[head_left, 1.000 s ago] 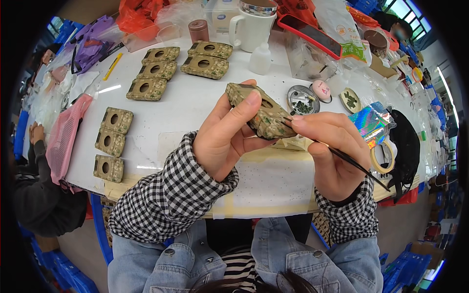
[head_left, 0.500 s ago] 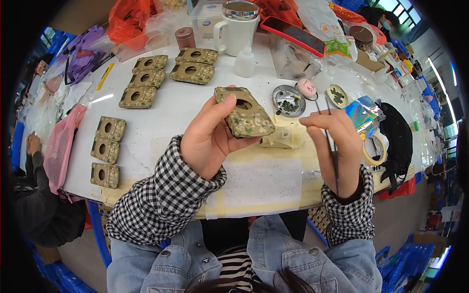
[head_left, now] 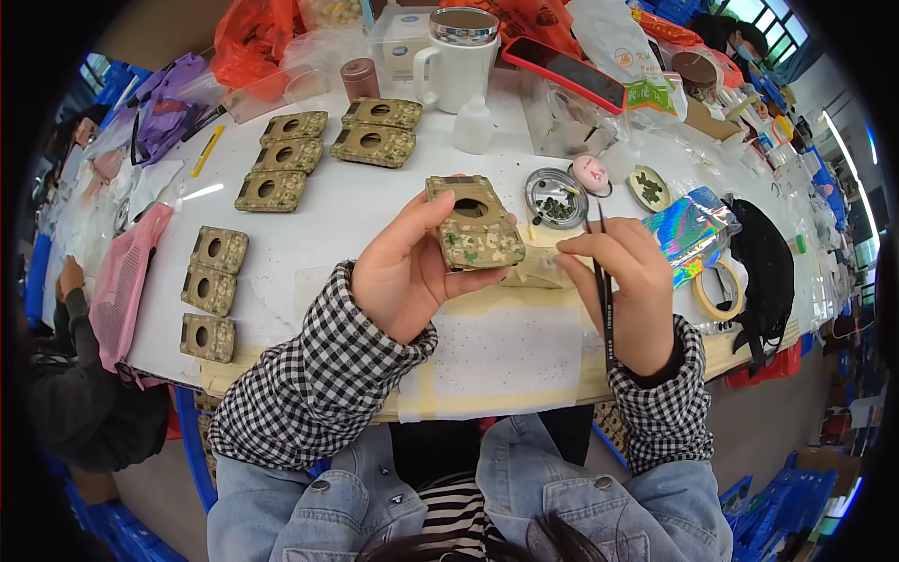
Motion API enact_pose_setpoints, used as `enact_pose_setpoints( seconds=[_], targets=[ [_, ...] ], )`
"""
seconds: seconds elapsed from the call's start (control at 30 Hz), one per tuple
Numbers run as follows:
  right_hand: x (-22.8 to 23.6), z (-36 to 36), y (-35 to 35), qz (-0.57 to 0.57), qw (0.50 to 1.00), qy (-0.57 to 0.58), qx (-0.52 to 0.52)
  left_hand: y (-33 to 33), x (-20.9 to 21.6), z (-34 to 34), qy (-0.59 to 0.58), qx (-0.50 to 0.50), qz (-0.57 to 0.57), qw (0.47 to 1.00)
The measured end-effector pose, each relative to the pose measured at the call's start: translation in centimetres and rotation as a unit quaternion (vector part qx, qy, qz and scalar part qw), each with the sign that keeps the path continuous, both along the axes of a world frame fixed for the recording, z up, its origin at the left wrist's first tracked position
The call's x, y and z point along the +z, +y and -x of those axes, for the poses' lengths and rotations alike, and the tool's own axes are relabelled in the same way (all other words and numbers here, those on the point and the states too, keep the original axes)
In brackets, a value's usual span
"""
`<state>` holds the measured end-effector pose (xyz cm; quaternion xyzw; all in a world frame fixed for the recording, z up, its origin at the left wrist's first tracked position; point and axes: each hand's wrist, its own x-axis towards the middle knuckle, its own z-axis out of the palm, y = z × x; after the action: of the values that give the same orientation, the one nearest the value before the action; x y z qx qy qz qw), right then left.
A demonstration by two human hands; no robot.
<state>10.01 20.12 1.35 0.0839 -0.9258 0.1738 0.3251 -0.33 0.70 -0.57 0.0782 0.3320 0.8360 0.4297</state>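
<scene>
My left hand (head_left: pixel 398 272) is closed around a camouflage-painted model tank hull (head_left: pixel 482 248). Its thumb rests on the upper left edge, and a round opening shows in the hull's top. To the right, my right hand (head_left: pixel 641 304) grips a pair of dark tweezers (head_left: pixel 609 323), tips pointing up and away from me. Thumb and forefinger are close together; whether a tiny part sits between them I cannot tell. Just beyond this hand stands a round clear dish (head_left: pixel 556 212) with small dark green pieces. A pale oval lid (head_left: pixel 648 188) with more green pieces lies beside it.
Several matching hulls (head_left: pixel 208 288) stand in groups at left and back left. Behind are a white mug (head_left: pixel 461 70), a small white bottle (head_left: pixel 474 129) and a red-edged phone (head_left: pixel 565 75). A tape roll (head_left: pixel 719 289) and a shiny packet (head_left: pixel 691 236) lie at right. Another person's hand (head_left: pixel 70 275) shows far left.
The hull has turned slightly and shifted right in my left hand. My right hand has come left toward it, with the tweezers' tips lower. The whole view has shifted a little.
</scene>
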Motion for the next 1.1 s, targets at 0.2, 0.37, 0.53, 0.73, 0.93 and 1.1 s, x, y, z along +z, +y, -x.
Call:
enact_pose_setpoints(
  seconds=[0.2, 0.37, 0.53, 0.73, 0.93, 1.1],
  targets=[
    [3.4, -1.1, -1.2, 0.172, 0.980, 0.097, 0.029, 0.0, 0.3, -0.3, -0.009, -0.023, -0.008, 1.000],
    [2.6, 0.5, -2.2, 0.237, 0.951, 0.076, 0.184, 0.2, 0.5, -0.8, -0.015, -0.051, -0.001, 0.999],
    [0.9, 1.5, -3.1, 0.351, 0.913, 0.036, 0.207, 0.1, 0.7, -1.1, -0.004, -0.052, 0.018, 0.998],
    [0.6, 1.7, -3.1, 0.334, 0.920, 0.029, 0.201, 0.1, 0.5, -1.1, 0.006, -0.059, 0.015, 0.998],
    [0.7, 1.8, -3.2, 0.331, 0.921, 0.034, 0.201, 0.1, 0.8, -1.2, 0.004, -0.052, 0.023, 0.998],
    [0.6, 1.8, -3.2, 0.336, 0.920, 0.032, 0.199, 0.1, 0.8, -1.2, 0.001, -0.050, 0.027, 0.998]
  ],
)
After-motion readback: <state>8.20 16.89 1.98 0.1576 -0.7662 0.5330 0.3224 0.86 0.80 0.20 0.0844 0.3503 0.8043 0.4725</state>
